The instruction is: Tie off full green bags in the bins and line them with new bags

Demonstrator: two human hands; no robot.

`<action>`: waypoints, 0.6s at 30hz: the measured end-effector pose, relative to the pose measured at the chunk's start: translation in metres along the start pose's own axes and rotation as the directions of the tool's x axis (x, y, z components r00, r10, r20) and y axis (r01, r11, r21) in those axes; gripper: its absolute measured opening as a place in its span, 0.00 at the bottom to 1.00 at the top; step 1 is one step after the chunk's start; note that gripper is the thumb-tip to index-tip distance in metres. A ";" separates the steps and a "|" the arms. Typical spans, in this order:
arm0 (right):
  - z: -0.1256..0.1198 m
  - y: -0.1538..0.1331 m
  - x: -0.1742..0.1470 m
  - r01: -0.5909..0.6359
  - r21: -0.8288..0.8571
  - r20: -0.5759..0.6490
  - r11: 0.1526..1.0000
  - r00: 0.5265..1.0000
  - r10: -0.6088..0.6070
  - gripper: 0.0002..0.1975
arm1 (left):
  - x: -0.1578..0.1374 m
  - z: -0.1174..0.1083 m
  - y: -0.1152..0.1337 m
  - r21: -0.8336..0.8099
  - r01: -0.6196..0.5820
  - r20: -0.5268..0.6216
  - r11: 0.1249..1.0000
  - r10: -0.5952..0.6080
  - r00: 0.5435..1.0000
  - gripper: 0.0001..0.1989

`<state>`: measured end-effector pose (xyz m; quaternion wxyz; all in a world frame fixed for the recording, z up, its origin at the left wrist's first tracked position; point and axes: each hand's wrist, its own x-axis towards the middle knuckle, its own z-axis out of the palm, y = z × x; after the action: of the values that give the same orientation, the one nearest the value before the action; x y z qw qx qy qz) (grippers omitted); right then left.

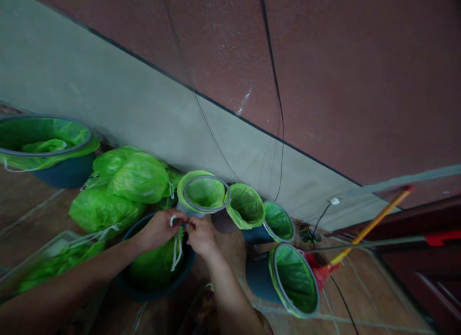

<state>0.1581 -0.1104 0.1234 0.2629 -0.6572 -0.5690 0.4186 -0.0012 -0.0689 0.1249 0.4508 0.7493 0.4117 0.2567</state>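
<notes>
At the far left, against the pale lower wall (118, 104), stands a wide blue bin (61, 169) with a grey rim and a green liner folded out over its edge. Nearer on the left, a pale box (54, 244) holds loose green plastic (65, 265), partly covered by the person's left forearm. Between these and the middle sits a heap of puffed green bags (124, 181), with white ties showing at its edges. Next comes the dark blue bin (124, 288) close to the person, with a green bag (154, 265) inside; a white drawstring (175, 253) hangs down over that bag. Above the bin's far right side the hands meet — the left hand (163, 227) has its fingers curled on the drawstring, while the right hand (201, 236) has its fingertips bunched beside it, though I cannot tell whether they are clamped on anything. Just beyond, a grey-rimmed bin (192, 209), a brownish bin (221, 222) and a small blue bin (252, 235) run rightward along the wall, all lined in green. Nearer on the right, another lined bin (261, 277) tilts rightward, and beyond it a yellow handle (374, 222) leans upward from a red broom head (320, 272).
</notes>
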 end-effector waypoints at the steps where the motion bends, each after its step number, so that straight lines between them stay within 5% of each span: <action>1: 0.001 -0.001 0.000 -0.042 0.078 0.013 0.996 0.999 0.041 0.10 | -0.001 0.001 0.002 -0.019 0.001 0.002 1.000 -0.001 1.000 0.14; 7: 0.001 -0.008 0.000 -0.223 0.359 0.103 0.906 0.975 0.199 0.09 | -0.005 0.005 0.007 -0.066 0.106 -0.110 0.992 -0.113 0.988 0.14; 11: 0.002 -0.007 0.001 -0.239 0.352 0.068 0.905 0.971 0.230 0.08 | -0.002 0.002 0.002 -0.034 0.131 -0.012 0.991 -0.131 0.991 0.11; 15: 0.004 -0.008 0.000 -0.169 0.001 -0.061 0.986 0.984 0.169 0.08 | 0.002 -0.006 0.001 0.146 0.110 0.102 0.983 -0.125 0.987 0.09; 18: -0.001 -0.011 -0.004 -0.060 -0.389 -0.133 0.919 0.991 0.008 0.09 | 0.003 -0.012 -0.003 0.297 0.132 0.067 0.946 -0.158 0.985 0.08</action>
<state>0.1531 -0.1118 0.1335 0.1548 -0.7321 -0.6114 0.2573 -0.0097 -0.0600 0.1274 0.3712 0.7858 0.4785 0.1255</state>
